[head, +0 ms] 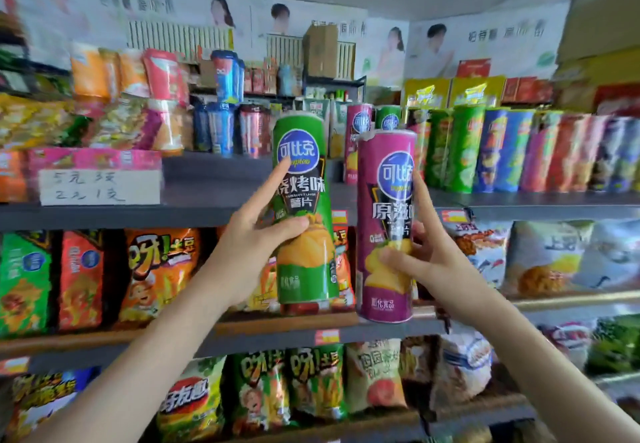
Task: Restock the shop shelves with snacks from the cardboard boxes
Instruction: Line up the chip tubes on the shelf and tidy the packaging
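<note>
I hold two tall crisp tubes upright in front of the grey upper shelf [207, 196]. My left hand [256, 234] grips a green tube [304, 179], thumb across its front and forefinger pointing up along its side. My right hand [419, 259] grips a purple tube [384, 200] low down, forefinger stretched up its right side. Behind them on the shelf stand a matching purple tube [358, 137] and a green tube [388, 117]. No cardboard stock box lies within reach in this view.
A row of green, blue, purple and red crisp tubes [519, 151] fills the upper shelf to the right. Bare shelf lies left of centre beside a pink display box with a handwritten price card [100, 186]. Snack bags [156, 269] pack the lower shelves.
</note>
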`<state>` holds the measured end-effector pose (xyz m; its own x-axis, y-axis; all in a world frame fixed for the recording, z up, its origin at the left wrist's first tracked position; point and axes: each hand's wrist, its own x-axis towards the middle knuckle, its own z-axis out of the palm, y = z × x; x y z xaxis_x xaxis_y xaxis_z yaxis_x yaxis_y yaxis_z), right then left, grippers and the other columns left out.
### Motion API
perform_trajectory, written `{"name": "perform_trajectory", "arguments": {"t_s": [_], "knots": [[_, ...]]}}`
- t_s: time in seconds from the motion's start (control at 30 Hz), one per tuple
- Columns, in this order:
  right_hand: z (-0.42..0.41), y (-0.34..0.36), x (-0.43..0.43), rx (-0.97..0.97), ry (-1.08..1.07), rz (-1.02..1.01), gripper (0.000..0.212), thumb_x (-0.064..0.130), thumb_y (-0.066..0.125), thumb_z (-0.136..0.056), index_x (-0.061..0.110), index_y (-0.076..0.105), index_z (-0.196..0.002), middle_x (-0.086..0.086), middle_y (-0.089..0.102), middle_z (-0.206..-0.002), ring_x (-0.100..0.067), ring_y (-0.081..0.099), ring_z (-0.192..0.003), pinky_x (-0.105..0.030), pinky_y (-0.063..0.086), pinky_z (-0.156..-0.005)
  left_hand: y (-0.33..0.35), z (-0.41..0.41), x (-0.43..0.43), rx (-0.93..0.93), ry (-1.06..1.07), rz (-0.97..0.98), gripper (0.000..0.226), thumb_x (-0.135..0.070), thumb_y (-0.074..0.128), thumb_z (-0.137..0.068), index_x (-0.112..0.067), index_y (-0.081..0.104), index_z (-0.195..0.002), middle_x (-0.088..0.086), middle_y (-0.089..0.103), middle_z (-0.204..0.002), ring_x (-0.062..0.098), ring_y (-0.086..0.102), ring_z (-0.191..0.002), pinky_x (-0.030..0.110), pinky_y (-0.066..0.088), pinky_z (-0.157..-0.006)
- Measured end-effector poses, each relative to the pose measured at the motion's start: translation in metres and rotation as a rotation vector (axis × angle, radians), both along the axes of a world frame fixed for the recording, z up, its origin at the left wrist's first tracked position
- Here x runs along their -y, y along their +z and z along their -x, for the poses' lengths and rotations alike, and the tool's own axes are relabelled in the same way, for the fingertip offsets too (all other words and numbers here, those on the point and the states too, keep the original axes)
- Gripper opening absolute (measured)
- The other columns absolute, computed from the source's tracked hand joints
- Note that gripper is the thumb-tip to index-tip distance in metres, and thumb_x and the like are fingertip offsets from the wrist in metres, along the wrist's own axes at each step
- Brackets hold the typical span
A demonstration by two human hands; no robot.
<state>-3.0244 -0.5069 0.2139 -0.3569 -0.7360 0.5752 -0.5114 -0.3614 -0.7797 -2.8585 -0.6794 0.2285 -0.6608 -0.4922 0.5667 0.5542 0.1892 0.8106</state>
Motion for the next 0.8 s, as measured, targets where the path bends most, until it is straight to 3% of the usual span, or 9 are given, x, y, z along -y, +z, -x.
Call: {"name": "perform_trajectory", "arguments": {"t_s": [0.2, 0.27, 0.33, 0.43, 0.5, 0.57, 0.6, 0.7, 0.8], "knots": [[0.098, 0.043, -0.004, -0.050, -0.023, 0.045, 0.099, -0.002, 0.062, -0.088, 0.069, 0.010, -0.132, 0.006, 0.051, -0.140, -0.004, 0.064, -0.096, -0.027, 0.056, -0.082, 0.039, 0.073, -0.010, -0.069, 0.136, 0.118, 0.080, -0.006, 0.077, -0.071, -0.059, 0.051, -0.125, -0.014, 0.055, -0.137, 0.010, 0.055, -0.123, 0.033, 0.050, -0.093], [0.125, 0.054, 0.010, -0.015, -0.026, 0.087, 0.099, -0.002, 0.065, -0.087, 0.064, 0.007, -0.135, 0.006, 0.056, -0.132, -0.002, 0.066, -0.095, -0.025, 0.056, -0.077, 0.049, 0.089, -0.006, -0.070, 0.189, 0.138, 0.077, -0.007, 0.075, -0.075, -0.060, 0.050, -0.125, -0.016, 0.052, -0.139, 0.010, 0.052, -0.126, 0.038, 0.047, -0.097], [0.151, 0.065, 0.032, 0.052, -0.042, 0.095, 0.100, 0.000, 0.066, -0.086, 0.048, 0.002, -0.146, 0.012, 0.057, -0.120, 0.000, 0.065, -0.094, -0.026, 0.057, -0.078, 0.058, 0.101, 0.004, -0.090, 0.237, 0.126, 0.075, -0.001, 0.069, -0.080, -0.058, 0.051, -0.125, -0.019, 0.054, -0.135, 0.007, 0.054, -0.124, 0.035, 0.050, -0.094], [0.187, 0.076, 0.076, 0.080, -0.062, 0.070, 0.096, 0.004, 0.071, -0.084, 0.030, 0.007, -0.151, 0.010, 0.056, -0.125, -0.006, 0.062, -0.106, -0.039, 0.051, -0.096, 0.068, 0.117, 0.022, -0.130, 0.306, 0.098, 0.075, 0.003, 0.064, -0.083, -0.053, 0.049, -0.130, -0.018, 0.054, -0.135, 0.002, 0.058, -0.117, 0.027, 0.053, -0.086], [0.206, 0.079, 0.105, 0.089, -0.060, 0.030, 0.092, 0.008, 0.074, -0.082, 0.022, 0.013, -0.149, 0.004, 0.057, -0.128, -0.012, 0.061, -0.107, -0.035, 0.052, -0.094, 0.072, 0.129, 0.038, -0.139, 0.347, 0.075, 0.075, 0.005, 0.063, -0.084, -0.051, 0.046, -0.133, -0.018, 0.051, -0.136, -0.001, 0.060, -0.111, 0.024, 0.054, -0.083], [0.217, 0.081, 0.132, 0.055, -0.077, -0.017, 0.080, 0.007, 0.073, -0.083, 0.020, 0.020, -0.141, 0.003, 0.056, -0.122, -0.012, 0.058, -0.101, -0.018, 0.053, -0.079, 0.075, 0.141, 0.055, -0.142, 0.385, 0.087, 0.076, 0.005, 0.062, -0.085, -0.050, 0.045, -0.134, -0.020, 0.050, -0.134, -0.005, 0.061, -0.107, 0.021, 0.055, -0.080], [0.223, 0.081, 0.146, 0.025, -0.089, -0.037, 0.076, 0.006, 0.074, -0.083, 0.022, 0.022, -0.136, 0.002, 0.056, -0.121, -0.013, 0.058, -0.102, -0.016, 0.052, -0.078, 0.075, 0.147, 0.062, -0.141, 0.402, 0.103, 0.076, 0.005, 0.063, -0.085, -0.050, 0.044, -0.135, -0.023, 0.050, -0.132, -0.006, 0.061, -0.105, 0.020, 0.055, -0.078], [0.242, 0.084, 0.182, -0.065, -0.094, -0.095, 0.084, 0.004, 0.075, -0.080, 0.015, 0.018, -0.142, -0.006, 0.053, -0.131, -0.018, 0.054, -0.112, -0.030, 0.047, -0.092, 0.080, 0.161, 0.088, -0.165, 0.428, 0.087, 0.076, 0.005, 0.061, -0.086, -0.048, 0.043, -0.136, -0.032, 0.052, -0.120, -0.009, 0.063, -0.099, 0.018, 0.055, -0.073], [0.256, 0.086, 0.205, -0.103, -0.096, -0.142, 0.092, 0.004, 0.074, -0.081, 0.008, 0.009, -0.147, -0.006, 0.048, -0.131, -0.015, 0.049, -0.115, -0.028, 0.042, -0.094, 0.085, 0.176, 0.111, -0.150, 0.434, 0.107, 0.076, 0.003, 0.063, -0.086, -0.052, 0.044, -0.134, -0.029, 0.053, -0.124, -0.008, 0.062, -0.102, 0.018, 0.054, -0.074]]}}
